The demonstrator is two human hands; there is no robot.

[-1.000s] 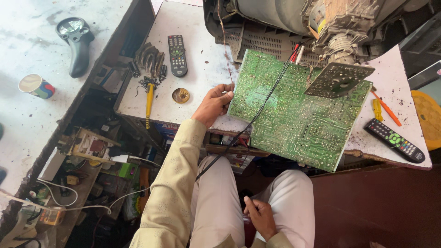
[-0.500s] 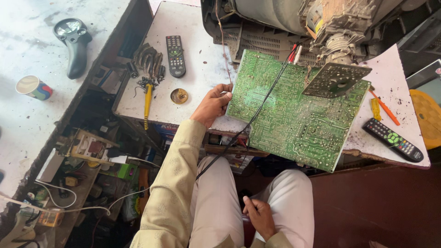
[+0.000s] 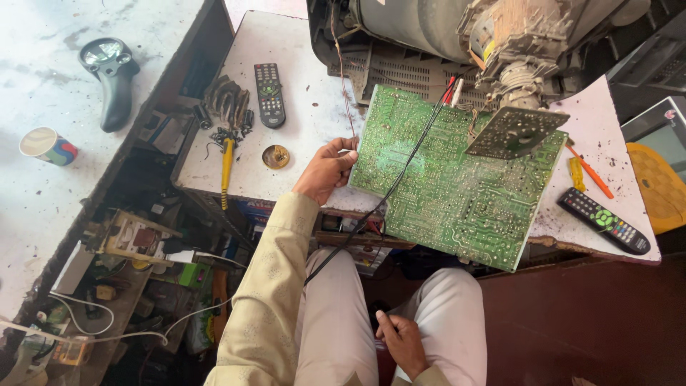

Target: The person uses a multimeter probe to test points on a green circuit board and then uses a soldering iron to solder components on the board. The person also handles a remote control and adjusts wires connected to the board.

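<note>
A large green circuit board (image 3: 457, 179) lies solder side up on the white table (image 3: 300, 50), overhanging its front edge. My left hand (image 3: 325, 171) grips the board's left edge, thumb on top. A black cable (image 3: 400, 179) runs across the board and down past my knee. A small dark perforated board (image 3: 516, 132) sits over the board's far right corner, wired to the back of an opened tube television (image 3: 443, 28). My right hand (image 3: 401, 343) is low between my knees, fingers curled; whether it holds anything is unclear.
On the table are a black remote (image 3: 269, 93), a yellow-handled screwdriver (image 3: 226, 161), a small round tin (image 3: 276, 156), a second remote (image 3: 604, 220) and an orange screwdriver (image 3: 589, 171). A paper cup (image 3: 46, 145) and a black magnifier (image 3: 108, 71) are at the left. Cluttered parts fill the shelf below.
The view has shifted slightly. My left hand stays on the board's left edge and my right hand stays low between my knees.
</note>
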